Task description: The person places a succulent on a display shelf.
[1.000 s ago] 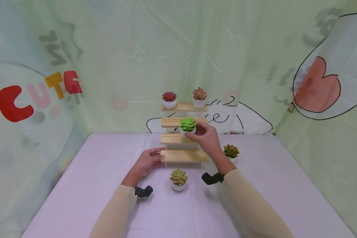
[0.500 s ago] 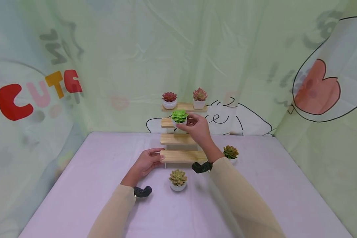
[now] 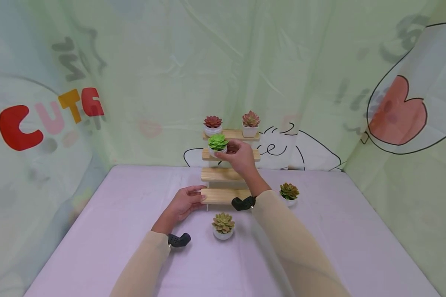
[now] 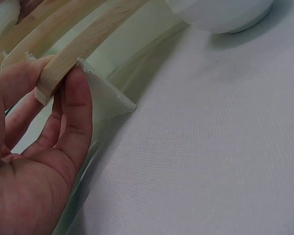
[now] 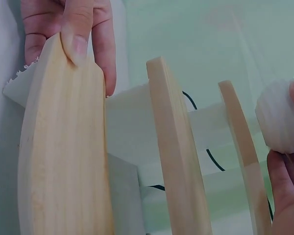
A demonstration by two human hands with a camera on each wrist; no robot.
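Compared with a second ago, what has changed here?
The right hand has carried the bright green plant up and leftward, near the left end of the second-highest shelf. Nothing was let go. The left hand still grips the bottom shelf, and the other plants stay put.

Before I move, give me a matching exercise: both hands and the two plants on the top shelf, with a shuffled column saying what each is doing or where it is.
Column one:
1. left hand
2. right hand
3. dark red plant
4. pink plant

Column two:
A. toward the right end of the top shelf
B. holding the bright green plant by its pot
C. toward the left end of the top shelf
D. pinching the end of the lowest shelf

Pairs: 1-D, 2-B, 3-C, 4-A
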